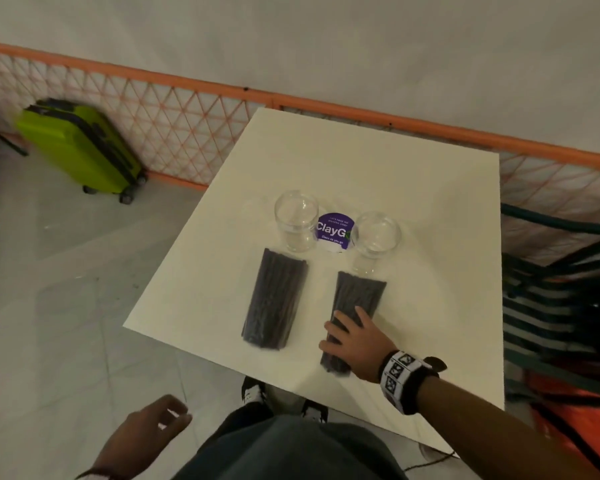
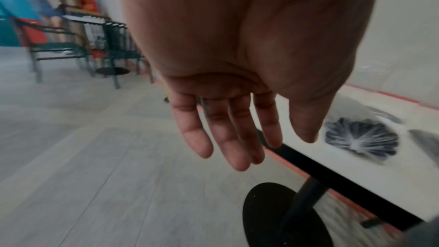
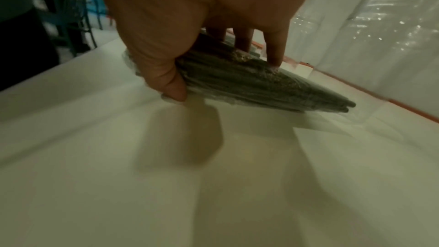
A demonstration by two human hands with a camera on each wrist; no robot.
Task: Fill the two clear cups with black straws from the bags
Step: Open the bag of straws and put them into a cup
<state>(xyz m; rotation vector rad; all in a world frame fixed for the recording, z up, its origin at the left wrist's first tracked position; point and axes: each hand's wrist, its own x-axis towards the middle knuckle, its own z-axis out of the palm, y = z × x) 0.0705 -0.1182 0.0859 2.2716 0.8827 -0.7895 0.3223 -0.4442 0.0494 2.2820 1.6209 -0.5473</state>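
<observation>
Black straws lie in two clear bags on the white table (image 1: 413,202). In the head view the left bag (image 1: 274,299) sits at about 9 o'clock of the right bag (image 1: 357,306), a strip of bare tabletop between them. Each bag points its far end at a clear cup: the left cup (image 1: 296,220) at 12 o'clock of the left bag, the right cup (image 1: 376,240) at 12 o'clock of the right bag, almost touching it. Both cups look empty. A purple round sticker (image 1: 333,232) shows between them. The right hand (image 1: 354,341) lies over the near end of the right bag, fingers spread across its top. The left hand (image 1: 146,434) hangs off the table at 7 o'clock, over the floor, holding nothing. A green suitcase (image 1: 80,147) stands far off at 10 o'clock.

In the left wrist view the left hand (image 2: 225,119) has its fingers loosely extended and apart, empty; the gathered end of the left bag (image 2: 361,138) shows at 3 o'clock on the table.

In the right wrist view the right hand (image 3: 190,35) is clamped on the right bag (image 3: 249,82), thumb (image 3: 166,78) down one side at 8 o'clock and fingers on the other.

The step in hand appears to be picking up this bag. A firm squeeze across the bundle should stop straws sliding in the slick film. Lifting it clear before swinging toward 12 o'clock would avoid knocking the nearby cup, and the free left hand will probably be needed to open the bag.
</observation>
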